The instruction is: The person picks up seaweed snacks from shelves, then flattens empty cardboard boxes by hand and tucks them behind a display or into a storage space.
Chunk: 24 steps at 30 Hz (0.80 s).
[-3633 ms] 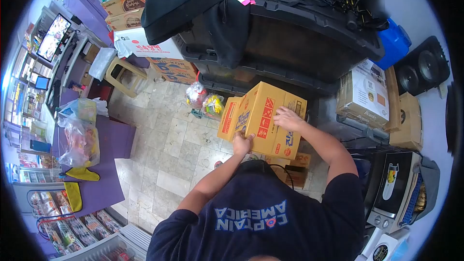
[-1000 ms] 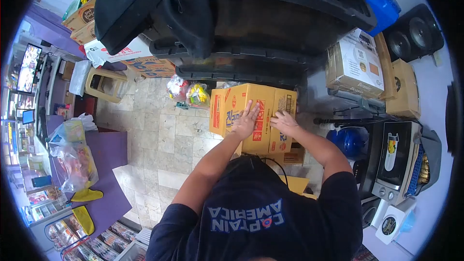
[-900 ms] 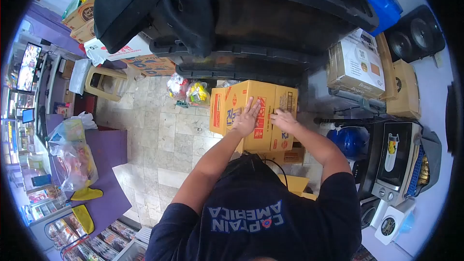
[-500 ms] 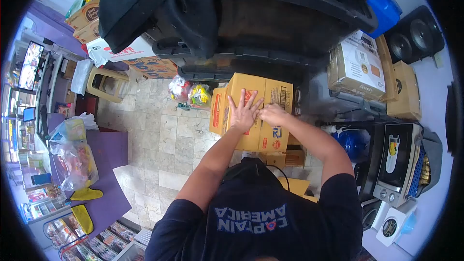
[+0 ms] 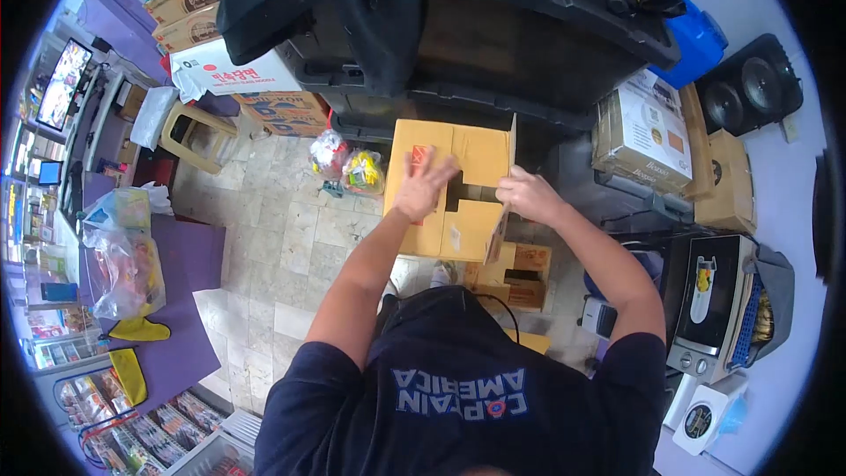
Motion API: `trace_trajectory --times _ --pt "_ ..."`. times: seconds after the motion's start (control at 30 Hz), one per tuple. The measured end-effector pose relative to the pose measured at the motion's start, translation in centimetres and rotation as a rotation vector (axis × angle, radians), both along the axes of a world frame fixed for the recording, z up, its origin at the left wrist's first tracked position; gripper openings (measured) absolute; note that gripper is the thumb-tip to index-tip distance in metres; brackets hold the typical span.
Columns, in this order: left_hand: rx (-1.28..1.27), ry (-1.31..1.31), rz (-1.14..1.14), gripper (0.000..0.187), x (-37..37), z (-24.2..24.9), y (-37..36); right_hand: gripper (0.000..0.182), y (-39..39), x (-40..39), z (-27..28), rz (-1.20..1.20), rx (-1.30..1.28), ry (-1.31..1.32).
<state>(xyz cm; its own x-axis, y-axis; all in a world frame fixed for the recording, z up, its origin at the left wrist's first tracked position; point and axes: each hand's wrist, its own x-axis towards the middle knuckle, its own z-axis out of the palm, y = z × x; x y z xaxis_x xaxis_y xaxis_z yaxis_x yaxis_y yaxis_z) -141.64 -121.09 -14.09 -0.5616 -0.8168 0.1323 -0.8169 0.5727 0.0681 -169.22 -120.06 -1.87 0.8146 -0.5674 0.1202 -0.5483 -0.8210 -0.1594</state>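
A brown cardboard box (image 5: 423,236) stands in front of me, its top partly opened with a dark gap between the inner flaps. My left hand (image 5: 425,185) is over the box's left side, fingers spread, slightly blurred and holding nothing. At the right edge, my right hand (image 5: 533,197) grips the raised outer flap (image 5: 499,234), which stands upright; its fingers are curled round the flap's edge. Red print shows on the cardboard beside my left hand.
Large black bins (image 5: 493,35) stand behind the box. Two tied plastic bags (image 5: 362,171) sit on the tiled floor (image 5: 291,238) to the left. Another opened carton (image 5: 532,257) lies near my feet. A toaster oven (image 5: 712,295) is at right, a purple table (image 5: 189,300) at left.
My right hand has pulled the box's right flap up and outward, exposing the inner flaps and gap. My left hand has shifted left, from flat on the top to over the left side.
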Motion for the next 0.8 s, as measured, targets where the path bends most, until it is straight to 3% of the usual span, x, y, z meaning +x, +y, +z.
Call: trace_trajectory --times 0.07,0.2,0.37,0.43,0.6,0.7,0.8 --pt "0.164 -0.036 -0.316 0.036 -0.3 3.4 0.3 0.012 0.6 -0.1 1.1 -0.028 0.017 -0.033" --pt "0.073 0.039 -0.417 0.040 1.0 5.1 0.1 0.013 1.6 -2.4 2.3 -0.035 -0.037 -0.091" --pt "0.040 0.284 -0.474 0.035 2.4 6.9 -0.7 0.012 2.3 -5.8 6.6 -0.118 -0.083 -0.255" --pt "0.032 0.398 -0.492 0.033 2.3 9.8 0.1 0.010 3.0 -6.3 8.8 -0.173 -0.089 -0.313" --pt "0.131 0.373 -0.569 0.042 4.1 18.9 4.6 0.011 4.8 -6.2 13.3 -0.268 -0.151 -0.453" --pt "0.124 0.332 -0.522 0.044 6.7 21.4 8.4 0.016 7.3 -3.3 18.0 -0.311 -0.036 -0.315" --pt "0.053 0.245 -0.450 0.044 10.6 22.4 12.6 0.027 10.5 1.6 19.9 -0.423 -0.116 -0.142"
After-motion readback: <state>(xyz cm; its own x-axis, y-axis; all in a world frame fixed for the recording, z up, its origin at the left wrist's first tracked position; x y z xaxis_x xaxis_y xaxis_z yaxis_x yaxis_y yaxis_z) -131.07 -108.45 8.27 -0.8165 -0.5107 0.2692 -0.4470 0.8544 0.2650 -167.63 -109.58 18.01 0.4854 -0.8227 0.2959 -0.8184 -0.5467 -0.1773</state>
